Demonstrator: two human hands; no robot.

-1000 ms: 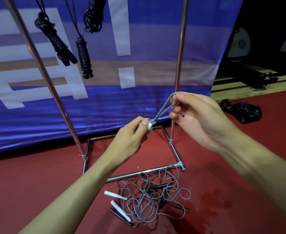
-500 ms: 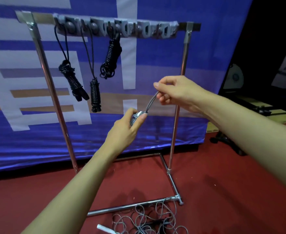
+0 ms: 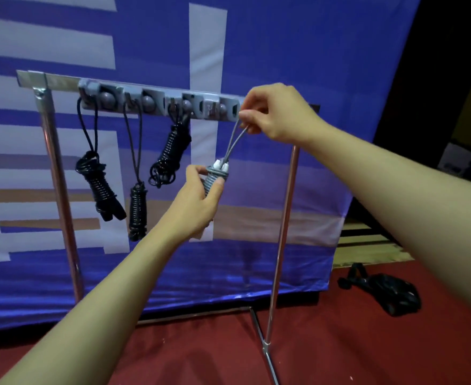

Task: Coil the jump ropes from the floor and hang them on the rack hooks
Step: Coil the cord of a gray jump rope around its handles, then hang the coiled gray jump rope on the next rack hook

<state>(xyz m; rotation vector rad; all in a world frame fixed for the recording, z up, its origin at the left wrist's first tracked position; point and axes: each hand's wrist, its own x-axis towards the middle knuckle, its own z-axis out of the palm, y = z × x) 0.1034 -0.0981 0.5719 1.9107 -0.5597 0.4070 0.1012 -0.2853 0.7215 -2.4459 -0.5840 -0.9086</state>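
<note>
A coiled grey jump rope (image 3: 214,177) with white handle ends sits in my left hand (image 3: 198,201), which is wrapped around the bundle. Its free loop (image 3: 235,138) rises to my right hand (image 3: 276,113), which pinches it right beside the rightmost hooks of the grey hook strip (image 3: 156,102) on the metal rack. Three coiled black ropes hang from hooks further left: one (image 3: 98,182), a second (image 3: 137,209) and a third (image 3: 170,155).
The rack's right post (image 3: 282,232) and its foot bar (image 3: 267,354) stand on the red floor. A blue and white banner (image 3: 284,51) hangs behind the rack. A black bag (image 3: 389,291) lies on the floor at right.
Both hands have lifted the grey coil from low down up to the hook strip, and my view has tilted up. The tangle of ropes on the floor has dropped out of sight.
</note>
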